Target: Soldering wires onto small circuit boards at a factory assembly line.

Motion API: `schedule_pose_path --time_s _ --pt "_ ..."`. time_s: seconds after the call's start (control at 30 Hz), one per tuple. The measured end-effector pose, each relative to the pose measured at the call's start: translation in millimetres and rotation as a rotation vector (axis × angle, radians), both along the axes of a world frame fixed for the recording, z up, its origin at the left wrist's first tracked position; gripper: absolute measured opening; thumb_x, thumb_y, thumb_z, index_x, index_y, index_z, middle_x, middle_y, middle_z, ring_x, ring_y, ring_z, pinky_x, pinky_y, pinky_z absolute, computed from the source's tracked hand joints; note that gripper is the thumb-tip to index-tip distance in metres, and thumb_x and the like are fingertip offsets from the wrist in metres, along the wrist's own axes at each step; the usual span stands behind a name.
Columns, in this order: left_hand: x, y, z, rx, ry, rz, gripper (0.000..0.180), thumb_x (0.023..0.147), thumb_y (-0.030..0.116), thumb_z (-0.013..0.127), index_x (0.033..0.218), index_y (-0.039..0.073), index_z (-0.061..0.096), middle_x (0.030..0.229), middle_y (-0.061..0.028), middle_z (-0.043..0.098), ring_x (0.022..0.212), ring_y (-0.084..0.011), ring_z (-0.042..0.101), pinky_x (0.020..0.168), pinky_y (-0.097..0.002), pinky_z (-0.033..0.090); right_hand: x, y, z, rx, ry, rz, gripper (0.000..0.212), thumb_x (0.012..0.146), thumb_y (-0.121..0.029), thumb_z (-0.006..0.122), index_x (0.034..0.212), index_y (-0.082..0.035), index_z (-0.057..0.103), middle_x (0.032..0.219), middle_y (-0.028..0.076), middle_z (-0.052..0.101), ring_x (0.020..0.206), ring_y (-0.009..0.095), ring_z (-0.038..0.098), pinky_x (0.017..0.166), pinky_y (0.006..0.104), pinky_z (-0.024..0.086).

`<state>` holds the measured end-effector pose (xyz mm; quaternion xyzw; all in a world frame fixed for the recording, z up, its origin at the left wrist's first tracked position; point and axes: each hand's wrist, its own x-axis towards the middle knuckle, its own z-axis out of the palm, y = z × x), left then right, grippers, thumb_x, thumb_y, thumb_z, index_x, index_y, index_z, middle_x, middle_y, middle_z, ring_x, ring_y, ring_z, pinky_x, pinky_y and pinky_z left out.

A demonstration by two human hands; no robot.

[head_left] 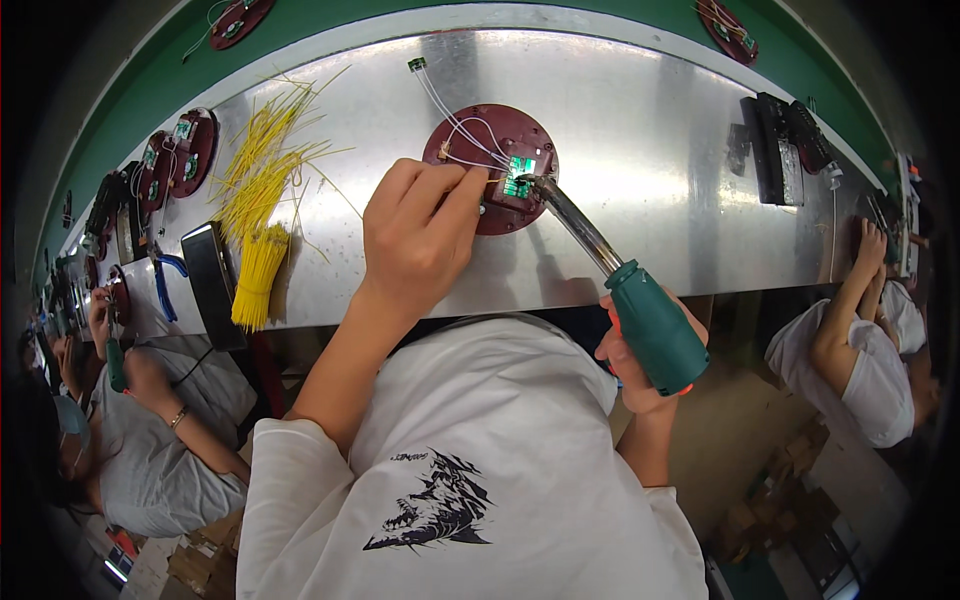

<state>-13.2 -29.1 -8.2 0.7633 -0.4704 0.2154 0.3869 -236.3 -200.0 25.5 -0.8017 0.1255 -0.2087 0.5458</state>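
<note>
My right hand is closed around the green handle of a soldering iron. The iron's dark tip touches, or nearly touches, a small green circuit board. That board sits on a round dark red plate lying on the metal bench. My left hand is over the plate's left side, thumb and fingers pinched on a thin wire whose short end points at the board. White wires run from the board to a smaller green board beyond the plate. My left fingers hide part of the plate.
Left on the bench lie loose yellow wires, a tied yellow bundle, a black case, blue-handled pliers and more red plates. Black parts stand at right. Co-workers sit on both sides.
</note>
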Motion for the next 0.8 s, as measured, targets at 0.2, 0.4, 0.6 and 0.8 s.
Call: schedule_pose_path --time_s 0.2,0.4,0.6,0.8 --pt "-2 -2 -2 0.04 0.017 -0.034 0.031 0.067 -0.005 0.074 0.098 -0.001 0.076 0.088 -0.008 0.068 0.076 -0.0243 0.062 0.063 -0.0348 0.052 1 1 -2 -0.033 -0.023 0.042 0.049 0.087 -0.016 0.072 0.122 0.017 0.06 0.1 0.022 0.073 0.051 0.015 0.064 0.051 0.0272 0.05" --pt "-1 -1 -10 -0.003 -0.005 -0.007 0.03 0.066 -0.005 0.074 0.096 -0.002 0.075 0.088 -0.0082 0.068 0.076 -0.0246 0.062 0.064 -0.0349 0.053 3 4 -2 -0.027 0.006 0.045 0.047 0.087 -0.015 0.072 0.12 0.017 0.061 0.1 0.022 0.072 0.051 0.015 0.063 0.05 0.0269 0.05" --pt "0 -2 -10 0.001 0.006 0.003 0.027 0.067 -0.005 0.075 0.093 -0.001 0.074 0.089 -0.0082 0.069 0.077 -0.0249 0.063 0.064 -0.0351 0.053 10 16 8 0.132 0.088 -0.092 0.028 0.079 -0.013 0.082 0.098 0.005 0.071 0.085 0.013 0.068 0.064 0.02 0.062 0.06 0.0277 0.049" --pt "1 -2 -13 0.004 -0.027 0.002 0.026 0.067 -0.003 0.075 0.093 -0.001 0.074 0.089 -0.0082 0.068 0.077 -0.0252 0.063 0.065 -0.0354 0.054 10 14 3 0.136 0.102 -0.075 0.029 0.081 -0.013 0.082 0.101 0.005 0.071 0.084 0.012 0.069 0.064 0.018 0.061 0.061 0.0267 0.049"
